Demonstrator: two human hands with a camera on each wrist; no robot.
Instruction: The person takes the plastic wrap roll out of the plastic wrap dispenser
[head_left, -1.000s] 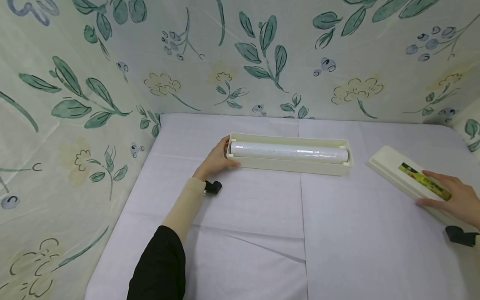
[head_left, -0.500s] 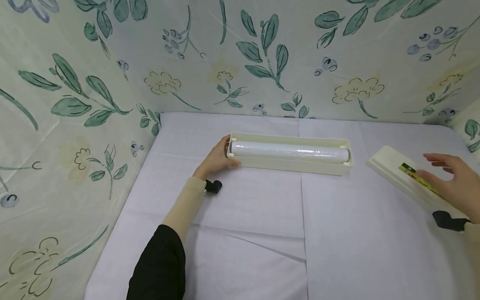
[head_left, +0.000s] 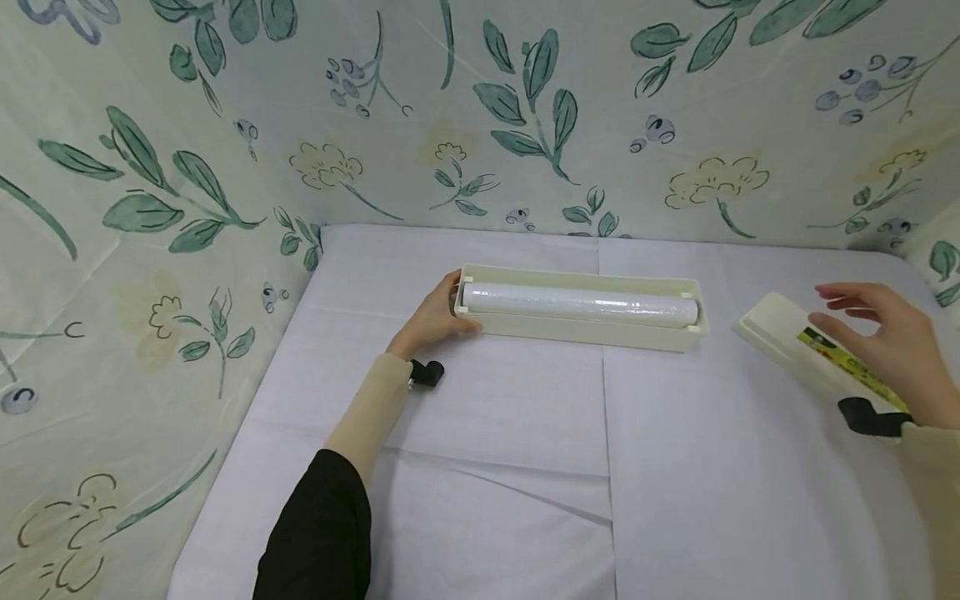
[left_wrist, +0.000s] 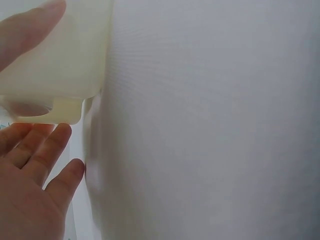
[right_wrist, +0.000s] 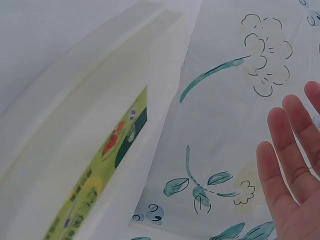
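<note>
A long cream cling film box lies across the table, its top uncovered. Inside sits a shiny white roll of cling film. My left hand holds the box by its left end; in the left wrist view the thumb presses one wall and fingertips touch another edge of the box. To the right, the cream lid rests at a slant on the table, bearing a green and yellow label. Over the lid hovers my right hand, fingers relaxed and holding nothing.
A white cloth with fold creases covers the table. Behind and at the left hangs a leaf-and-flower patterned curtain. Black camera mounts sit at both wrists.
My right hand has let go of the lid, risen off it and moved a little left and away from me. The left hand and the box stay in place.
</note>
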